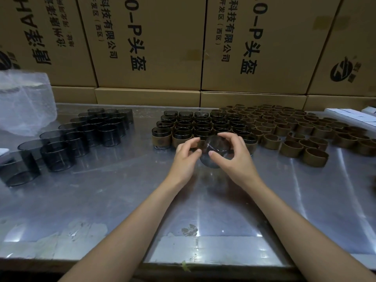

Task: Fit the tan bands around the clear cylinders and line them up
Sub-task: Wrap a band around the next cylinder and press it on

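We have one clear cylinder (215,151) raised just above the metal table (101,190), right in front of the finished block of banded cylinders (195,127). Our left hand (186,154) pinches what looks like a tan band (200,144) at the cylinder's left edge, and our right hand (230,151) curls over the top and right side, thumb on the near wall. The glass is smooth and we hold it by fingertips only — if the band drags as we push it on, the cylinder could twist out and drop onto the front row, knocking neighbours out of line. A band that goes on crooked would sit tilted against the rest. How far the band is on we cannot tell; fingers and dark glass hide it. The loose bands (295,127) to the right run off past the frame edge, and the bare cylinders (85,131) on the left blur together at the far end
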A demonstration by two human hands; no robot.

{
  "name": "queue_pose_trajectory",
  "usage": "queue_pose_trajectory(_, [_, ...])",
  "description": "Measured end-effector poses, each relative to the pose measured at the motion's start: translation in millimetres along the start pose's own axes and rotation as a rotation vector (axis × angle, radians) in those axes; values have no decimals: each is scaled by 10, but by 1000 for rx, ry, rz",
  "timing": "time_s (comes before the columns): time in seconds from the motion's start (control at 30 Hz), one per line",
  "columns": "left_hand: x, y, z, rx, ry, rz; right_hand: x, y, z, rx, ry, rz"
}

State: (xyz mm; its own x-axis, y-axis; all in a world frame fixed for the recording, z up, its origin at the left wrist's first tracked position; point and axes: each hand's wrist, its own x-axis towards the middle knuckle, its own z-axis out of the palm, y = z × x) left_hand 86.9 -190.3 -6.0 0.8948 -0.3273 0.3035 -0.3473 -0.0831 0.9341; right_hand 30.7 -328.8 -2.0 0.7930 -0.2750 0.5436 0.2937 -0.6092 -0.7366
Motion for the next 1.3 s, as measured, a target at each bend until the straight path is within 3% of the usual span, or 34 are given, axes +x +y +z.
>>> queue_pose_trajectory(0.2, [-24,-77,24,236,-82,-19,29,113,25,-139,-198,144])
queue_pose_trajectory(0.3, [-32,-72,22,215,-73,-39,47,132,-17,-134,-243,147])
queue_pose_trajectory(0.4, [-24,-83,-34,224,-27,-24,131,129,-152,-27,98,103])
queue_pose_trajectory(0.5, [-16,-99,-81,248,10,-11,206,262,-357,-164,422,229])
queue_pose_trajectory(0.63, [-4,-104,-82,270,9,-1,225,562,-495,-407,370,570])
queue_pose_trajectory(1.0, [19,-111,-102,288,-8,-31,496,745,-734,-752,256,727])
queue_pose_trajectory(1.1, [23,-108,-105,299,-8,-35,488,771,-717,-776,286,693])
queue_pose_trajectory(1.3, [22,-103,-95,293,13,-20,322,676,-782,-469,478,516])
